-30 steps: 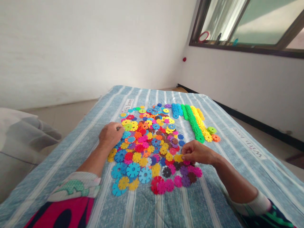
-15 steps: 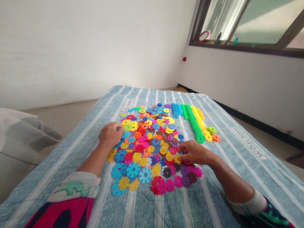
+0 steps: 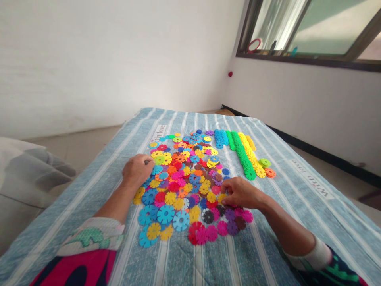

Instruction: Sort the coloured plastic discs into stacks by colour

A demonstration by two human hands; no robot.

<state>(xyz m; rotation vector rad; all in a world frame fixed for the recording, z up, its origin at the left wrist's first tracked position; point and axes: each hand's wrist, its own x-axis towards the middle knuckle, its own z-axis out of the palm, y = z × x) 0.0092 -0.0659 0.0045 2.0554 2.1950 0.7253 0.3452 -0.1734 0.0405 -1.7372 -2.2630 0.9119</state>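
Observation:
A spread of plastic snowflake discs (image 3: pixel 181 175) in many colours lies between my hands on the striped cloth. At its left edge rests my left hand (image 3: pixel 137 171), fingers curled inward beside yellow-green and light blue discs; whatever they grip is hidden. My right hand (image 3: pixel 240 192) is at the right side of the spread, thumb and fingertips pinched together on a yellow snowflake disc (image 3: pixel 221 198). Black, magenta and purple discs lie just below those fingertips. Larger blue discs (image 3: pixel 166 214) lie at the near left of the spread.
Overlapping rows of green discs (image 3: pixel 243 158), yellow discs (image 3: pixel 252 155) and blue discs (image 3: pixel 220 139) lie at the back right. A lime disc (image 3: pixel 264 162) and an orange disc (image 3: pixel 270 172) sit beside them. Walls and a window (image 3: pixel 321 28) stand beyond the cloth-covered surface (image 3: pixel 297 222).
The whole view has shifted very slightly. Both hands stay at nearly the same places among the discs, and no disc has visibly been moved.

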